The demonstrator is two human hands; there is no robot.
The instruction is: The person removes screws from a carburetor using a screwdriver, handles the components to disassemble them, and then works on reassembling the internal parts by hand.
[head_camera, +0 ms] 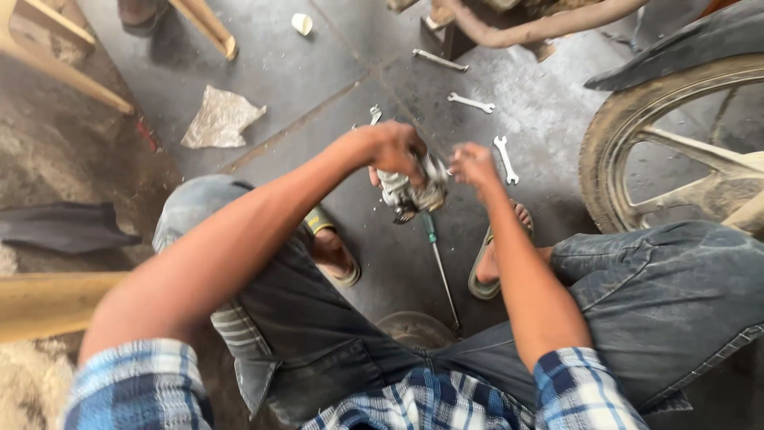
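Head cam: left hand (394,150) clenched round top of small metal engine part (412,191), part hanging below its fingers over floor btwn feet, right hand (474,165) just beside part, blurred, grip can't tell, screwdriver (438,263) on floor under part, wrenches (504,158) near wheel (629,151).

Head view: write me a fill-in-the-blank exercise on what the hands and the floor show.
1. The left hand holds a small grey ____ part.
2. A screwdriver with a ____ handle lies between the feet.
3. Three ____ lie on the concrete floor.
4. Beside the right hand stands a spoked ____.

Missing: metal; green; spanners; wheel
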